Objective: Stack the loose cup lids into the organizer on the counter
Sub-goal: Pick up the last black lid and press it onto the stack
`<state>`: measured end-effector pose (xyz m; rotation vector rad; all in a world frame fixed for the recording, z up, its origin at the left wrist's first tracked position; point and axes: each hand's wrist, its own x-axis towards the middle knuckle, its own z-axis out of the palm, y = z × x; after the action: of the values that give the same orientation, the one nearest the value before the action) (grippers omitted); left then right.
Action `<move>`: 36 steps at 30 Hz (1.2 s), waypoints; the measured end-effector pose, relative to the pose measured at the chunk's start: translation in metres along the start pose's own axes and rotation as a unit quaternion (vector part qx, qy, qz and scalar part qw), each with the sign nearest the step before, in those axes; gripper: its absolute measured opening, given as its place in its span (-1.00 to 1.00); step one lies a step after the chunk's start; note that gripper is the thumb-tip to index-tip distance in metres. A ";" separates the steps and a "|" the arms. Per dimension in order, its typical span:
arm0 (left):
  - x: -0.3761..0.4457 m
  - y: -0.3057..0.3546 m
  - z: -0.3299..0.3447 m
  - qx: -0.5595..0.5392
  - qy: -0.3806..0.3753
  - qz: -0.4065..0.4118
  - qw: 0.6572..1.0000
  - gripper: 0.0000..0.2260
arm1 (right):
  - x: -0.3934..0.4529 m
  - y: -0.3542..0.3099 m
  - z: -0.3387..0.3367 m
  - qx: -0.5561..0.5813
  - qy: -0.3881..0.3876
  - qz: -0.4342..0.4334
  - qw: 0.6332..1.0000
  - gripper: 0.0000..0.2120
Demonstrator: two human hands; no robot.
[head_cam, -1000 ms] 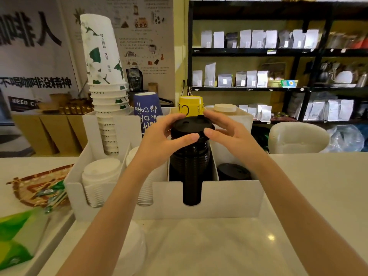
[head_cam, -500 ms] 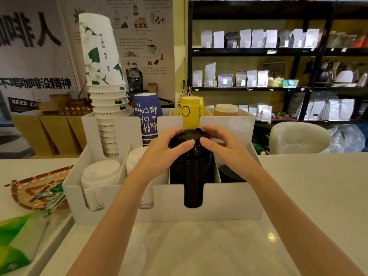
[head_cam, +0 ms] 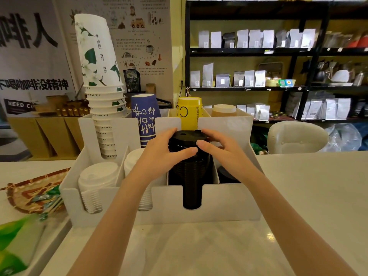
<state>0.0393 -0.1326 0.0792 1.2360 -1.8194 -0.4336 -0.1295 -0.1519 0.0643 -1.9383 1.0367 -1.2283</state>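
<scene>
Currently both hands seat a black lid stack [head_cam: 189,154] into the organizer [head_cam: 225,198], in the compartment directly beneath the palms. To do this step well, in my judgement, press evenly from both sides so the stack stays upright and slides down the front slot without snagging the dividers. Left hand [head_cam: 161,154]: fingers curled partway, clamped on the stack's left side, thumb lying across its front. Right hand [head_cam: 221,150]: likewise half-closed on the right side, thumb tip almost meeting the left thumb. White lids [head_cam: 97,176] sit well left of the left hand; another black lid [head_cam: 227,176] lies below the right wrist.
</scene>
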 end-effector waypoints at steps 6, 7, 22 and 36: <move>0.001 0.000 -0.004 0.038 -0.005 -0.001 0.999 -0.47 | 0.002 -0.006 -0.002 -0.012 0.022 -0.031 0.999 -0.72; 0.001 0.000 -0.004 0.041 -0.010 0.002 0.999 -0.50 | 0.002 -0.007 -0.001 -0.017 0.021 -0.036 0.999 -0.75; 0.000 0.002 -0.004 0.037 -0.030 0.000 0.999 -0.49 | 0.003 -0.002 -0.006 -0.084 0.014 0.003 0.996 -0.61; 0.003 -0.006 -0.006 -0.049 -0.053 0.007 0.997 -0.36 | -0.003 -0.004 -0.018 -0.083 0.005 0.006 0.997 -0.73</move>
<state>0.0472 -0.1366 0.0798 1.1514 -1.8701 -0.5839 -0.1456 -0.1488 0.0735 -2.0477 1.1877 -1.1790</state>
